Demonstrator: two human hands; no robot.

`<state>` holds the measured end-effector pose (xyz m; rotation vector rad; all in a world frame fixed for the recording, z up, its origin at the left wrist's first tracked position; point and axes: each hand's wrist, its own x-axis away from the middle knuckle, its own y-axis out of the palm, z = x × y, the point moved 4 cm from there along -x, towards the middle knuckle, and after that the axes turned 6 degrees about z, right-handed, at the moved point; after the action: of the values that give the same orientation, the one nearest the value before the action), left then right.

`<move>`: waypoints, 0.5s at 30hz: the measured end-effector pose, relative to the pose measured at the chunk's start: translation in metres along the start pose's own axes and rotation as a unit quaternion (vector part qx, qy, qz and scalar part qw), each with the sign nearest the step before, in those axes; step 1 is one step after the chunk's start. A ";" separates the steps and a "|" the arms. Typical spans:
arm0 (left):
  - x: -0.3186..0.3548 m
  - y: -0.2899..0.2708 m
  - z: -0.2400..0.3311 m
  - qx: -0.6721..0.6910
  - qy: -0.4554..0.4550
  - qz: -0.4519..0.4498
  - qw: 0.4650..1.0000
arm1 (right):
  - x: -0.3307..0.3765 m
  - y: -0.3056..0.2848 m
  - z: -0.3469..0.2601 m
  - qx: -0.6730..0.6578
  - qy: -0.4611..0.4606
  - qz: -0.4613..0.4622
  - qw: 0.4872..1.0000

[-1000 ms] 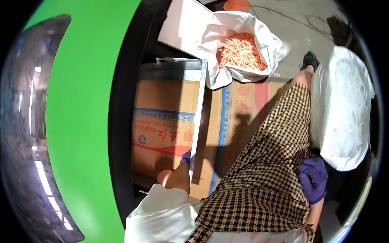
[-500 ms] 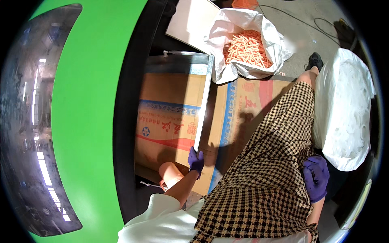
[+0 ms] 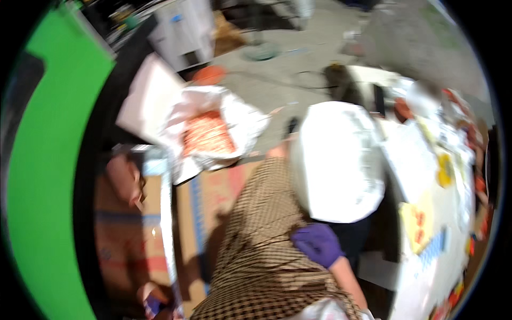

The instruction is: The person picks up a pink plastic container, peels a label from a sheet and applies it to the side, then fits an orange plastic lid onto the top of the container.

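My right hand (image 3: 319,245), in a purple glove, rests against my brown-and-black checked skirt (image 3: 256,224), just below a full white plastic bag (image 3: 336,160). Its fingers are smeared by motion. At the lower left edge, a bit of purple glove on my left hand (image 3: 153,306) shows beside the metal rim (image 3: 167,229) of an opening; its fingers cannot be made out. Inside that opening, over printed cardboard (image 3: 128,240), is a blurred pinkish shape (image 3: 125,178) whose kind I cannot tell. Beyond stands an open white sack (image 3: 245,114) holding many thin orange-pink sticks (image 3: 208,133).
A green machine panel (image 3: 58,186) with a black edge runs along the left. On the right, a white table (image 3: 394,288) carries papers, yellow pieces and clutter. Farther off are a white cabinet (image 3: 184,32), an orange round thing (image 3: 209,75) and a cable on the grey floor.
My view has swung right and up, blurring the picture and bringing in the table. My left hand is now at the lower edge. The pinkish shape has appeared in the opening.
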<state>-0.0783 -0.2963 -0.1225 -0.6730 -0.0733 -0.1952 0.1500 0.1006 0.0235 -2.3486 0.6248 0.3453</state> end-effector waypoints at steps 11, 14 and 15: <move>0.002 0.158 0.247 0.089 0.220 -0.265 0.935 | 0.013 0.003 0.001 -0.015 -0.048 0.014 0.999; 0.008 0.168 0.268 0.084 0.247 -0.297 0.918 | 0.017 0.003 0.006 0.002 -0.032 0.004 0.999; 0.012 0.169 0.270 0.082 0.251 -0.304 0.915 | 0.020 0.004 0.007 -0.002 -0.029 0.010 1.000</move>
<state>-0.0338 0.0000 -0.0132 -0.3978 0.1978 -0.9480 0.1644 0.0955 0.0083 -2.3290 0.6203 0.4232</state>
